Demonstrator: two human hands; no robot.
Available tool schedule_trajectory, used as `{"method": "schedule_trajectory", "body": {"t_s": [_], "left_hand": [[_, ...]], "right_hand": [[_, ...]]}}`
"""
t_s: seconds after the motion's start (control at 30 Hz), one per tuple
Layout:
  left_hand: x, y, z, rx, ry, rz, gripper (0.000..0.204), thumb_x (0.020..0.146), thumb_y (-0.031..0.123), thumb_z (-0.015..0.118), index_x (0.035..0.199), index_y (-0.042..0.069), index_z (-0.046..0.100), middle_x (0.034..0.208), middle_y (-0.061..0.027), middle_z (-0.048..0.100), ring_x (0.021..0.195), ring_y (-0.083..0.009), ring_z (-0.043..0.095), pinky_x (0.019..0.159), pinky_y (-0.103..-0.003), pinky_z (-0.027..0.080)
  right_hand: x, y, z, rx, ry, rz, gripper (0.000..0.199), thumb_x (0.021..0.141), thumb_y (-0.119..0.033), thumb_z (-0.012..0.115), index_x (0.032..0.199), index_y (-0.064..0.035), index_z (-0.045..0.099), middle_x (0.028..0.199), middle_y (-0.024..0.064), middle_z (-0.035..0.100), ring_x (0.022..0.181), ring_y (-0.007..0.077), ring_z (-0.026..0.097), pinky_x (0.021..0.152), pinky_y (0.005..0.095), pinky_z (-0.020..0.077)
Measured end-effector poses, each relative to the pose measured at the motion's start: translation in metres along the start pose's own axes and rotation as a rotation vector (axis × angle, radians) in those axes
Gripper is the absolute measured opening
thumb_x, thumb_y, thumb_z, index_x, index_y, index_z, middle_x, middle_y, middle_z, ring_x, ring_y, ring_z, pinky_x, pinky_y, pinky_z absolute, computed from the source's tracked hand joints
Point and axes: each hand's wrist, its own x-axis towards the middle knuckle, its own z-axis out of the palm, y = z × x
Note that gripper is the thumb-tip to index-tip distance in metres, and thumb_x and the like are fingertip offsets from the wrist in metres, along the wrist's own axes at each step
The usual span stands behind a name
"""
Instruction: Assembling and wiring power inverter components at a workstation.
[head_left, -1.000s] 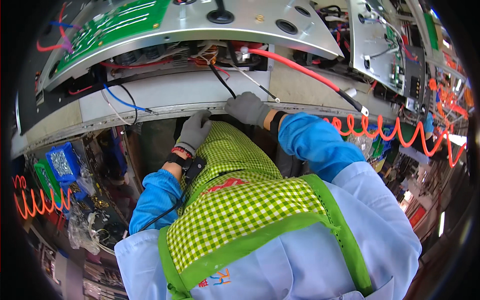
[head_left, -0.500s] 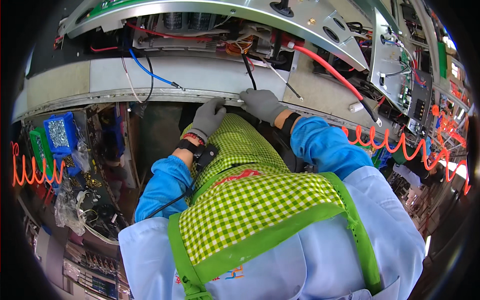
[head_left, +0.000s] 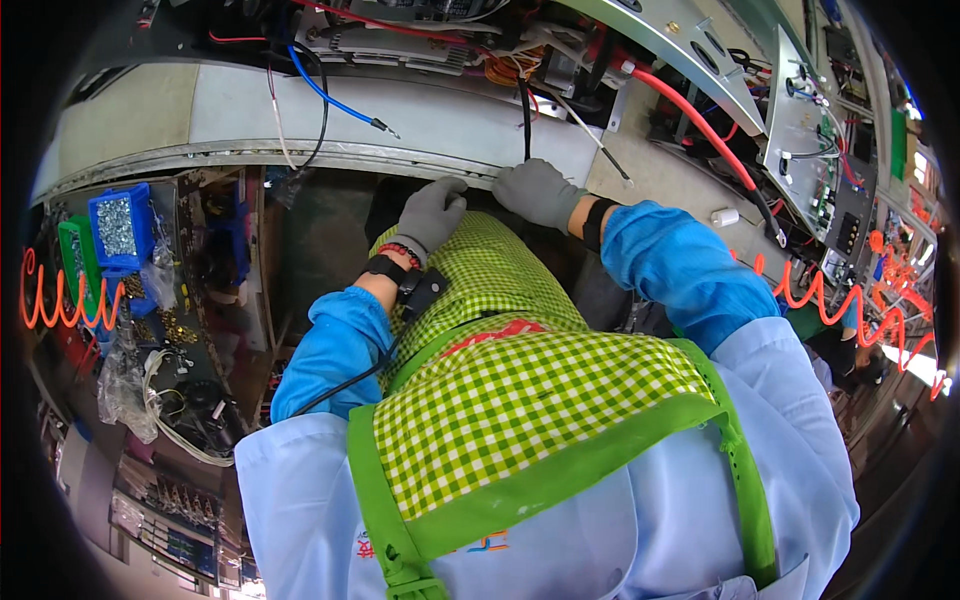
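Note:
My left hand point(head_left: 432, 213), in a grey glove, is closed with bent fingers at the front edge of the bench, above the green checked apron point(head_left: 480, 270). Whatever its fingertips pinch is hidden. Just to its right, my gloved right hand point(head_left: 540, 193) has its fingers curled round the lower end of a black cable point(head_left: 527, 115). That cable hangs down from the wiring of an open metal unit point(head_left: 390, 50); its tip is out of sight behind the glove. A thin white lead with a dark end point(head_left: 600, 150) lies to the right of the cable.
On the bench lie a blue wire point(head_left: 330, 98) and a thick red cable point(head_left: 690, 115) with a lug. At left stand a blue bin point(head_left: 121, 225) of small metal parts and a green bin. Orange coiled hoses point(head_left: 845, 310) hang on both sides. A metal panel point(head_left: 800, 130) stands at right.
The whole view has shifted, with the unit higher in the picture. My right hand has turned over the cable end, and a small white piece seen between the hands before is now hidden.

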Motion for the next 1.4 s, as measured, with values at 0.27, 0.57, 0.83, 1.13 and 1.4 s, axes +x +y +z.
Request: {"method": "schedule_trajectory", "body": {"t_s": [0.27, 0.57, 0.83, 1.13, 1.4], "left_hand": [[-0.002, -0.005, 0.005, -0.026, 0.040, 0.009, 0.030, 0.087, 0.018, 0.065, 0.114, 0.005, 0.064, 0.100, -0.0147, 0.070, 0.092, -0.0251, 0.069, 0.084, -0.035, 0.054], [-0.003, -0.006, 0.012, -0.019, 0.052, 0.007, 0.030, 0.087, 0.019, 0.063, 0.113, 0.005, 0.065, 0.103, -0.0155, 0.070, 0.093, -0.0270, 0.069, 0.084, -0.036, 0.054], [0.003, 0.016, 0.017, -0.078, 0.094, -0.055, 0.041, 0.084, 0.022, 0.066, 0.120, 0.004, 0.060, 0.103, -0.0165, 0.070, 0.091, -0.0287, 0.070, 0.082, -0.037, 0.055], [-0.029, 0.107, -0.050, -0.125, 0.103, 0.265, 0.038, 0.090, 0.025, 0.062, 0.120, 0.003, 0.060, 0.094, -0.0219, 0.068, 0.089, -0.0382, 0.067, 0.077, -0.042, 0.053], [-0.064, 0.198, -0.137, 0.317, 0.174, 0.597, 0.028, 0.086, 0.014, 0.066, 0.112, 0.005, 0.062, 0.082, -0.0154, 0.067, 0.073, -0.0334, 0.067, 0.062, -0.042, 0.052]], "right_hand": [[0.002, -0.015, -0.002, 0.088, 0.005, 0.277, 0.014, 0.087, -0.014, 0.056, 0.093, -0.0061, 0.066, 0.089, 0.0132, 0.065, 0.076, 0.0302, 0.070, 0.060, 0.0405, 0.0560], [0.029, -0.017, -0.024, 0.220, -0.230, 0.500, 0.024, 0.084, -0.022, 0.059, 0.097, -0.0057, 0.071, 0.095, 0.0174, 0.070, 0.088, 0.0320, 0.070, 0.073, 0.0421, 0.0560], [0.027, 0.012, -0.041, 0.773, -0.076, 0.378, 0.037, 0.089, -0.030, 0.054, 0.101, 0.0018, 0.066, 0.092, 0.0211, 0.069, 0.082, 0.0328, 0.069, 0.075, 0.0417, 0.0537], [-0.033, -0.037, -0.130, 1.119, 0.211, 0.522, 0.028, 0.089, -0.029, 0.063, 0.101, -0.0040, 0.062, 0.089, 0.0190, 0.067, 0.084, 0.0358, 0.066, 0.075, 0.0435, 0.0514], [-0.069, -0.061, -0.199, 0.932, 0.684, 0.254, 0.024, 0.085, -0.023, 0.066, 0.101, -0.0065, 0.061, 0.092, 0.0178, 0.064, 0.087, 0.0340, 0.063, 0.076, 0.0421, 0.0497]]}}
